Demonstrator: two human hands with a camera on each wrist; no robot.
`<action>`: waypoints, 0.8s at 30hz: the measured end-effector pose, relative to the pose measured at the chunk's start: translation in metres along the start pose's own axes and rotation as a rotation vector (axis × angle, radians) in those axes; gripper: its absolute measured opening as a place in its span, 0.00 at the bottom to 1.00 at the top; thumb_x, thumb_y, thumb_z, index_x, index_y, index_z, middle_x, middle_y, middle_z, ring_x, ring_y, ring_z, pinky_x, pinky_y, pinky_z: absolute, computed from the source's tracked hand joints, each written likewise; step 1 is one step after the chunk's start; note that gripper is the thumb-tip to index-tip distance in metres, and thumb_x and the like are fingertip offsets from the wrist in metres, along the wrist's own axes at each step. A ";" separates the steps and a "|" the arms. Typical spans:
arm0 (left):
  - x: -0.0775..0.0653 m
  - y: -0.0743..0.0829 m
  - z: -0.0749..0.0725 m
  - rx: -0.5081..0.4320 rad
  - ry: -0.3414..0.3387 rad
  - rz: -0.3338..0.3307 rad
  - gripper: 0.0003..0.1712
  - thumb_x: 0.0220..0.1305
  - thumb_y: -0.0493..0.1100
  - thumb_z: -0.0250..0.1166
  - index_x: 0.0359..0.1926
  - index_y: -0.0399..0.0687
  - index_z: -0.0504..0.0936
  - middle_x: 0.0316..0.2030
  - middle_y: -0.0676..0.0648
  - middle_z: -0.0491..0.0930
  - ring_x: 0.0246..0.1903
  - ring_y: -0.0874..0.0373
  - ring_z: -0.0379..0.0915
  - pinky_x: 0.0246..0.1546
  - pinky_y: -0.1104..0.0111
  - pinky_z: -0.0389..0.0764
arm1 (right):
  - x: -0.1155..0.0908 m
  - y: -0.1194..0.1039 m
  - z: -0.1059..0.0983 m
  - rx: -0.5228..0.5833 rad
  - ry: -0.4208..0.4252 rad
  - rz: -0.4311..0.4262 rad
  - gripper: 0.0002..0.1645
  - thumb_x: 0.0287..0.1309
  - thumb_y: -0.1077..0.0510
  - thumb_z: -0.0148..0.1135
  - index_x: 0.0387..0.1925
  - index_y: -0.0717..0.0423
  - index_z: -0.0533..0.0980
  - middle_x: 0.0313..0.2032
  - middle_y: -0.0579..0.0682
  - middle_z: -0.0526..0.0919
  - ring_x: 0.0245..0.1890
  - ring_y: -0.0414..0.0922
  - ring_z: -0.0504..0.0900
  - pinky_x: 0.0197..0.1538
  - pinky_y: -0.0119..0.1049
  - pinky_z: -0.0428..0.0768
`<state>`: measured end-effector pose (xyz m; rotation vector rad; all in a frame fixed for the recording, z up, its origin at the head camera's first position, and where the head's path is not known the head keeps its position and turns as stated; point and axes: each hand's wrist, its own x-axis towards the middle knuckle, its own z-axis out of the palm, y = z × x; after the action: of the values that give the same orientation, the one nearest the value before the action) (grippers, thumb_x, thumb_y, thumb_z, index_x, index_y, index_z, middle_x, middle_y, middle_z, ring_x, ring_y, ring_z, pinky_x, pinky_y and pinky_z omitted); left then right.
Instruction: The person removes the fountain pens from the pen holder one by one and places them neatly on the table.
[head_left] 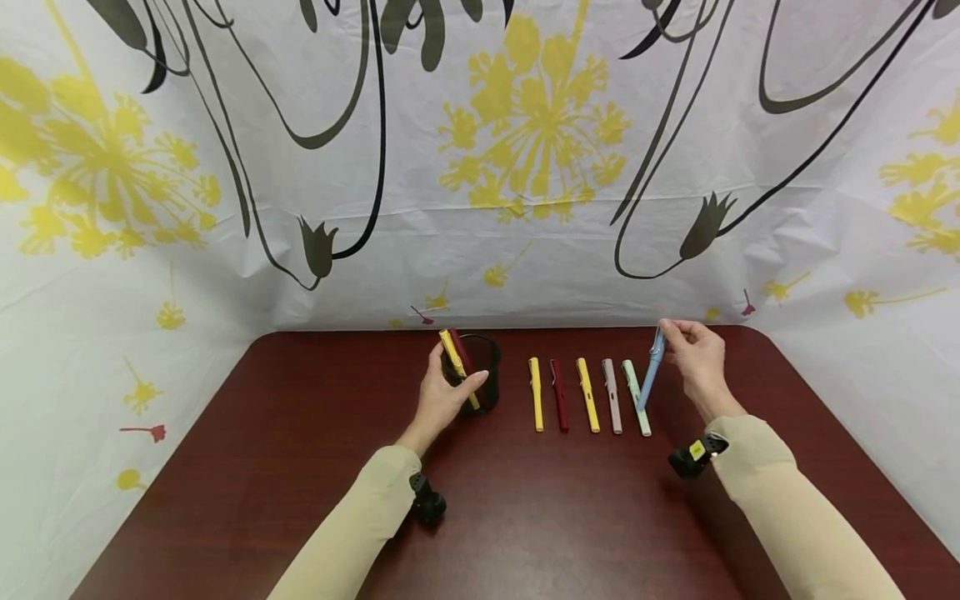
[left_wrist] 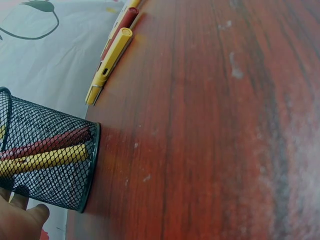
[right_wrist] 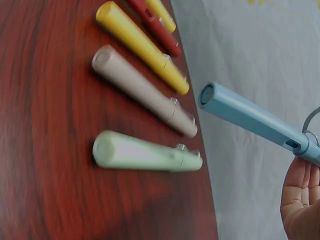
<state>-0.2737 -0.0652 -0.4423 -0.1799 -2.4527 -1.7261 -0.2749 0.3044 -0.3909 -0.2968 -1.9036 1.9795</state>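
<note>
On the left, my left hand [head_left: 441,402] grips a black mesh pen cup [head_left: 491,387], with the thumb across its near side. A yellow pen [head_left: 452,348] and a dark red pen [head_left: 462,353] lean inside the cup, seen through the mesh in the left wrist view. My right hand [head_left: 699,362] pinches a light blue pen [right_wrist: 250,117] near its clip end, raised with the other end pointing down. In the head view the blue pen's lower end overlaps a mint green pen [head_left: 632,382] lying on the table.
Left of the mint pen lie a greyish pink pen [head_left: 612,396], a yellow pen [head_left: 588,396], a dark red pen [head_left: 559,396] and another yellow pen [head_left: 536,396], in a row. The dark red-brown table [head_left: 510,517] ends at a patterned white curtain [head_left: 420,275].
</note>
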 end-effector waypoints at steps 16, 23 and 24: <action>-0.001 0.000 0.000 -0.005 -0.006 -0.018 0.56 0.52 0.58 0.70 0.73 0.48 0.47 0.66 0.37 0.60 0.67 0.43 0.55 0.62 0.48 0.62 | 0.007 0.023 -0.026 -0.606 -0.116 -0.013 0.31 0.63 0.44 0.55 0.51 0.68 0.74 0.25 0.36 0.78 0.20 0.28 0.78 0.31 0.33 0.82; 0.001 -0.002 0.001 -0.001 -0.005 -0.017 0.56 0.52 0.58 0.70 0.73 0.48 0.47 0.67 0.37 0.59 0.67 0.44 0.54 0.62 0.48 0.61 | 0.013 0.030 -0.026 -0.683 -0.130 -0.044 0.27 0.63 0.46 0.56 0.47 0.68 0.78 0.32 0.51 0.84 0.20 0.28 0.78 0.28 0.31 0.81; 0.001 -0.002 0.001 0.001 -0.006 -0.018 0.56 0.52 0.58 0.70 0.73 0.48 0.47 0.67 0.37 0.59 0.67 0.44 0.54 0.62 0.48 0.61 | 0.013 0.031 -0.026 -0.685 -0.129 -0.040 0.27 0.63 0.46 0.57 0.46 0.68 0.78 0.32 0.52 0.84 0.20 0.28 0.78 0.27 0.30 0.81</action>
<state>-0.2753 -0.0654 -0.4445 -0.1638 -2.4662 -1.7344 -0.2803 0.3335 -0.4220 -0.3072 -2.5999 1.2825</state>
